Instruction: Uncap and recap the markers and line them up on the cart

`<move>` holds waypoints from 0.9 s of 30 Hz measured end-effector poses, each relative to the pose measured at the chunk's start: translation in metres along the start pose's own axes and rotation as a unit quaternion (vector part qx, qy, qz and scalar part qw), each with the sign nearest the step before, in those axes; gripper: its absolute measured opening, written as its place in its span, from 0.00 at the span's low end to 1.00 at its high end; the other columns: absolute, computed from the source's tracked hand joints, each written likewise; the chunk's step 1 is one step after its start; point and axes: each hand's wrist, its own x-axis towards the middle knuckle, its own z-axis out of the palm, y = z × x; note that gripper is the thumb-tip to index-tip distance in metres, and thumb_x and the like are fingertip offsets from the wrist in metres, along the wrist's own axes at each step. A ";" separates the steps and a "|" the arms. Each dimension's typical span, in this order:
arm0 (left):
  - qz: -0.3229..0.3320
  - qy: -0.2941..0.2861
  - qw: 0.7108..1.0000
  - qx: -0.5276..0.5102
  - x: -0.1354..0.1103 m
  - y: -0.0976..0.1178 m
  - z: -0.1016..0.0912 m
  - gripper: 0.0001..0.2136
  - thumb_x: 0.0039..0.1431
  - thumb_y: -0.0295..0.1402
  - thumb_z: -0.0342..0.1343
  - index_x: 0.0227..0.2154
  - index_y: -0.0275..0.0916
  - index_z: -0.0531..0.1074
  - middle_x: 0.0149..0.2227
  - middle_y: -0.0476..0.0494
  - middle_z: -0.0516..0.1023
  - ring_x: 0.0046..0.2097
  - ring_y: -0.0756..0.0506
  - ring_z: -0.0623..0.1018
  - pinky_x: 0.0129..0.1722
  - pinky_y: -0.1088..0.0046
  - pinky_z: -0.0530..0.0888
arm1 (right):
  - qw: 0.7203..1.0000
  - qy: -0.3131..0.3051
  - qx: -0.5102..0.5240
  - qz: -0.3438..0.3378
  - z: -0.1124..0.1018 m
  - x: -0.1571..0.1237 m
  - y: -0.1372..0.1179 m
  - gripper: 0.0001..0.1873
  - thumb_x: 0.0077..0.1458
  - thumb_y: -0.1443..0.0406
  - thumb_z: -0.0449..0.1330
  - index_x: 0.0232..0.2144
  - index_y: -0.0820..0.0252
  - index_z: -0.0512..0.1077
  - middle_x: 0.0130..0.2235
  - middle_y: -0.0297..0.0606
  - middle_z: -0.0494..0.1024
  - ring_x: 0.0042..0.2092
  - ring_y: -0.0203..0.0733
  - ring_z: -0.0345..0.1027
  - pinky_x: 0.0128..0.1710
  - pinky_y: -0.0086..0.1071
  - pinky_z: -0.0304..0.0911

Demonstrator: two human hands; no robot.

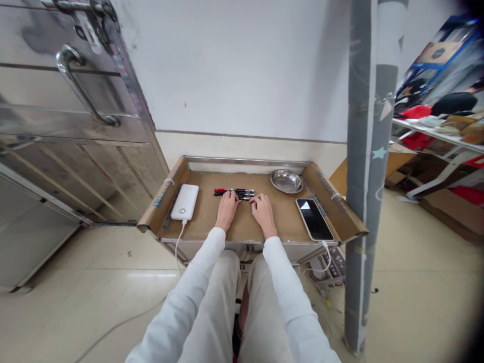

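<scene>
A small bunch of pens (235, 193), black with one red end at the left, lies on the cardboard-lined tray table (242, 229). My left hand (228, 207) rests palm down just below the pens, its fingertips touching them. My right hand (262, 212) lies beside it, fingers curled down onto the right end of the pens. Neither hand has a pen lifted off the surface. Both arms wear white sleeves.
A white power bank (185, 201) with a cable lies at the left, a phone (314, 219) at the right and a steel dish (286, 181) at the back right. A grey pillar (365, 176) stands to the right and a metal cabinet (68, 101) to the left.
</scene>
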 end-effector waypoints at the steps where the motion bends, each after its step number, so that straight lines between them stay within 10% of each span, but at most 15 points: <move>1: 0.001 0.001 1.000 0.001 0.000 0.000 0.000 0.02 0.60 0.30 0.52 0.32 0.37 0.66 0.35 0.42 0.68 0.41 0.44 0.70 0.43 0.65 0.69 | 1.000 -0.003 0.000 0.001 0.000 0.000 0.000 0.13 0.55 0.73 0.48 0.34 0.59 0.72 0.37 0.42 0.69 0.41 0.45 0.60 0.45 0.37 0.56; 21: -0.171 0.188 0.964 0.075 -0.011 0.003 -0.004 0.05 0.61 0.28 0.45 0.37 0.35 0.64 0.42 0.32 0.69 0.49 0.35 0.68 0.49 0.52 0.64 | 0.999 -0.026 0.010 -0.046 -0.005 -0.004 -0.011 0.20 0.56 0.72 0.49 0.47 0.53 0.71 0.42 0.42 0.69 0.43 0.45 0.61 0.47 0.38 0.59; 27: -0.113 0.106 0.988 0.023 -0.011 0.002 -0.008 0.09 0.64 0.34 0.44 0.38 0.35 0.66 0.38 0.36 0.70 0.43 0.39 0.71 0.44 0.61 0.69 | 0.998 0.021 0.051 -0.023 -0.005 -0.004 -0.009 0.22 0.58 0.69 0.47 0.54 0.57 0.64 0.46 0.44 0.68 0.48 0.45 0.63 0.50 0.39 0.60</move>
